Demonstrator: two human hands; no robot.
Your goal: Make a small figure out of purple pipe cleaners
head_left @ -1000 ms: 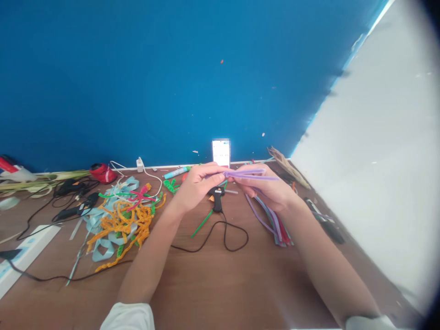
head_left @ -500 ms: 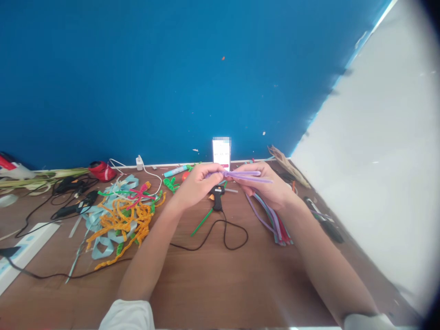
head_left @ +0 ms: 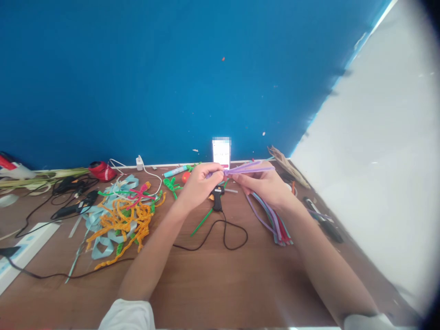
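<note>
Purple pipe cleaners (head_left: 249, 168) are held up between my two hands over the far half of the table. My left hand (head_left: 202, 179) pinches their gathered left end between thumb and fingers. Close by on the right, my right hand (head_left: 263, 182) has its fingers closed at the strands, whose free ends point right across it. How the strands are joined at the pinch is too small to tell. Below the hands lies a black glue gun (head_left: 217, 198) with a green stick near it. A bundle of coloured pipe cleaners (head_left: 275, 222) lies under my right hand.
A lit phone (head_left: 222, 152) stands against the blue wall. On the left are tangled orange pipe cleaners (head_left: 129, 217), light blue ribbon (head_left: 102, 247), cables and a white power strip (head_left: 29, 252). A dark-handled tool (head_left: 323, 220) lies at the right edge.
The free ends of the purple pipe cleaners have swung upward. My right hand has turned, its thumb now lying below the strands. My left hand keeps its pinch in place.
</note>
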